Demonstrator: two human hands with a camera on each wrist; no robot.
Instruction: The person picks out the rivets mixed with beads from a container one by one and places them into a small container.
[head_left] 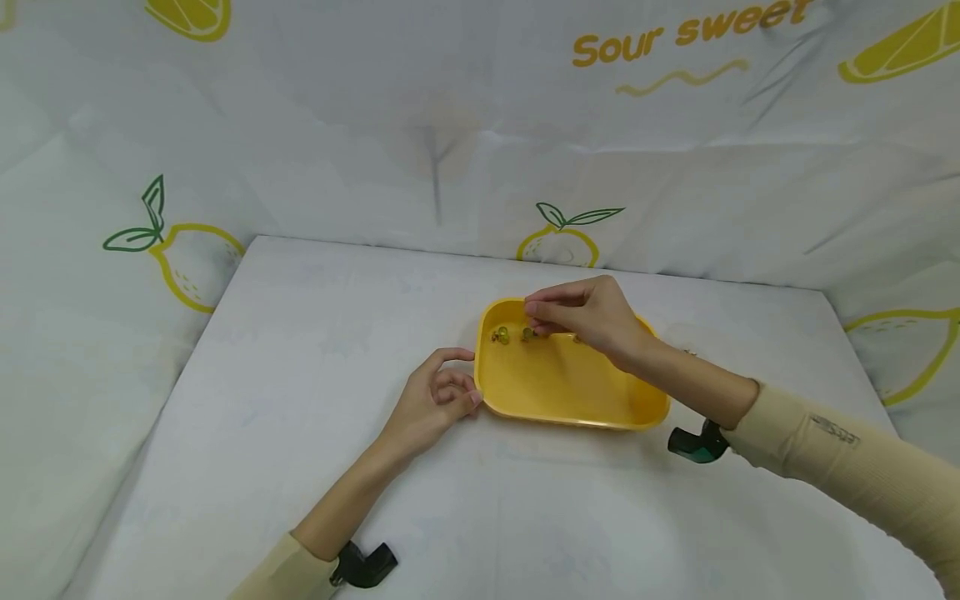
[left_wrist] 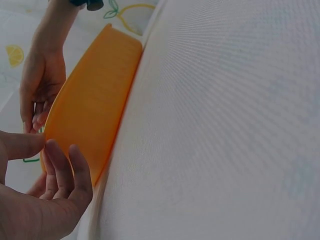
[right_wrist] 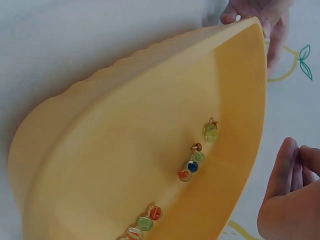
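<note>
Backdrop cloth (head_left: 375,125) comes first on my screen: white, printed with lemons, and I can read "Sour sweet" (head_left: 690,33) in yellow letters well above the tray. Below it lies the counter (head_left: 300,400), covered in white, its far edge meeting the cloth just behind the tray and its left and right edges well apart from it. I see open white surface to the left of the tray and in front of it, towards me.

Next in size is the yellow tray (head_left: 555,387), an oblong dish with rounded corners and a raised rim, sitting a little right of the counter's middle. My left hand (head_left: 435,404) rests at the tray's left end, fingers (left_wrist: 60,170) loosely curled, tips touching the outer wall by the rim without closing round it. My right hand (head_left: 592,317) hovers over the tray's far side, fingers drawn together and bent downward; I cannot tell whether they pinch anything.

Smallest are the glass marbles (right_wrist: 192,165), lying inside the tray in a loose line where floor meets far wall: green, blue, orange and striped ones, some touching each other. A dark clip (head_left: 693,443) shows under my right sleeve, just beside the tray's right corner.
</note>
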